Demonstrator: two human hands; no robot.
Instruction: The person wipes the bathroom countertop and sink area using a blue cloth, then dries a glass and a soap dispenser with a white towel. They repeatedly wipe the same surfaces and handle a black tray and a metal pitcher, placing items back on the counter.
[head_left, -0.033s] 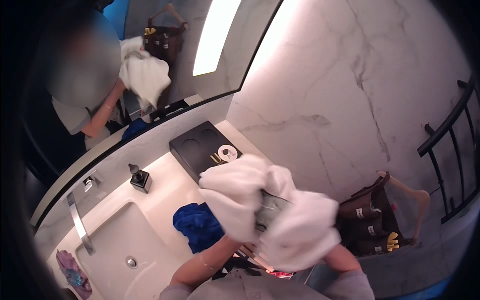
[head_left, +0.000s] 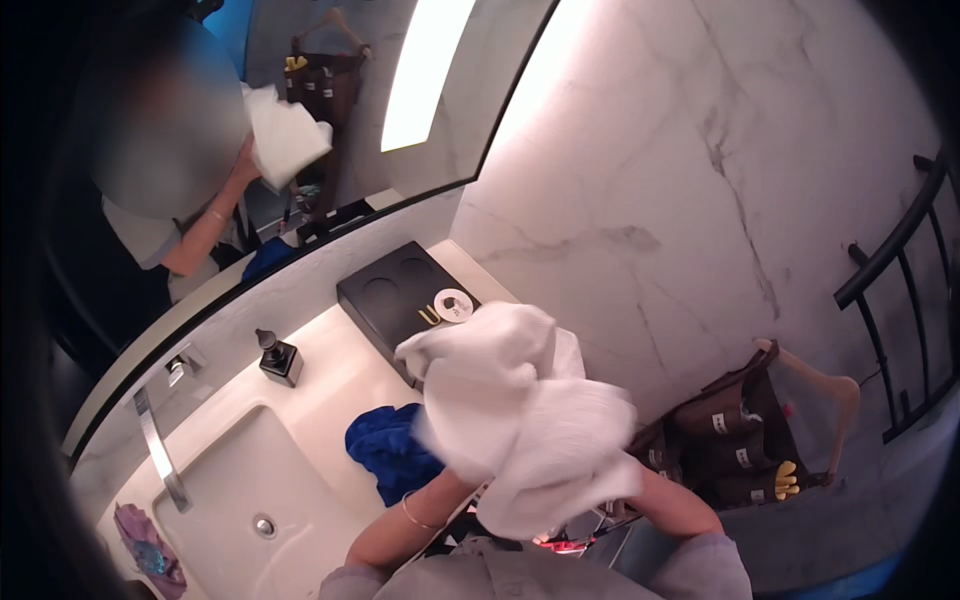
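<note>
A bulky white towel (head_left: pixel 490 390) is bunched up in front of me, above the counter's right end, and blurred in part by motion. My left hand (head_left: pixel 462 486) goes in under its near left side and my right hand (head_left: pixel 640 488) under its near right side. Both hands hold the towel, their fingers buried in the folds. Whether anything is inside the towel cannot be seen. Left of the towel, a crumpled blue cloth (head_left: pixel 392 450) lies on the counter. The mirror (head_left: pixel 420 170) also shows the towel lifted on a raised arm.
Behind the towel a black box (head_left: pixel 385 285) lies on the counter. A dark pump bottle (head_left: pixel 279 360) stands by the sink (head_left: pixel 235 480), with a steel faucet (head_left: pixel 160 450) and a mauve cloth (head_left: pixel 145 545). At right hang a brown pocket organizer (head_left: pixel 725 420) and a black rail (head_left: pixel 895 240).
The towel's two halves have come together, covering a greyish thing seen between them before. My right hand has moved left, toward my left hand.
</note>
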